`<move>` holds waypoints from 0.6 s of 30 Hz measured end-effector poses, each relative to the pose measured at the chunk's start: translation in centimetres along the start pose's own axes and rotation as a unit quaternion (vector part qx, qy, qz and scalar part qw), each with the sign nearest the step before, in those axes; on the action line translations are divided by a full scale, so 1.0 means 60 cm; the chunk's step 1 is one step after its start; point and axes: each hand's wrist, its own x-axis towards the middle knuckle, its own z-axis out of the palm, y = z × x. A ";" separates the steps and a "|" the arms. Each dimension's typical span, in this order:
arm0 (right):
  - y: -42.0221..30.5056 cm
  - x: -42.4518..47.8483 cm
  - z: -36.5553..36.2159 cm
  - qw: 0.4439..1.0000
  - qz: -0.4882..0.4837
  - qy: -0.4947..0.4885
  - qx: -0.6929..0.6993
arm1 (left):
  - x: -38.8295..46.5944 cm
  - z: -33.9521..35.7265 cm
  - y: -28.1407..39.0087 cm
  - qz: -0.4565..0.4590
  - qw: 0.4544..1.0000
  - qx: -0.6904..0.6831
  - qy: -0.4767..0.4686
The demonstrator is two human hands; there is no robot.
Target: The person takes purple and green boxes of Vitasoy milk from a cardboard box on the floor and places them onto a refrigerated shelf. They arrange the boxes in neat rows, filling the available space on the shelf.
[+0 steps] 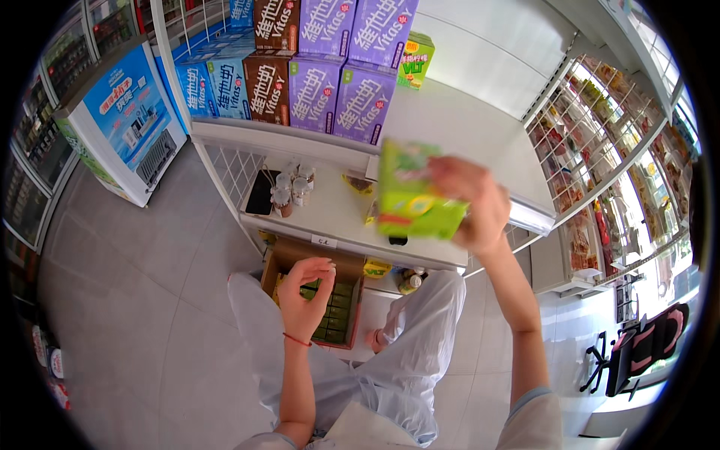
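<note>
My right hand [475,197] grips a green drink carton pack [416,202] from its right side and holds it in front of the upper shelf. Motion blurs both. My left hand [306,289] hovers over an open cardboard box [359,301], fingers curled with nothing visible in them. Rows of small dark green cartons [336,320] fill the box, which stands on the floor between my knees, partly hidden by that hand. Another green pack [416,59] stands at the back of the upper shelf [455,115], right of the stacked purple Vitasoy packs [364,104].
Brown packs [267,90] and blue packs [228,90] are stacked at the upper left. Small jars [301,191] and a black tablet-like device [263,192] lie on the lower shelf. A chest freezer [126,124] stands left; a wire rack of snacks [596,140] and an office chair [641,349] are at right.
</note>
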 end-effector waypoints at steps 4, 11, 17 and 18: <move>0.089 0.002 -0.004 0.992 0.102 0.054 -0.050 | 0.008 0.015 -0.131 -0.043 0.997 0.059 -0.019; 0.274 -0.018 0.078 0.889 0.442 -0.040 0.108 | -0.031 0.028 -0.285 -0.113 0.964 0.214 -0.111; 0.354 0.007 0.130 0.857 0.476 -0.108 0.167 | -0.052 0.013 -0.342 -0.188 0.919 0.298 -0.175; 0.359 0.013 0.137 0.854 0.477 -0.132 0.159 | -0.052 0.012 -0.344 -0.194 0.916 0.304 -0.176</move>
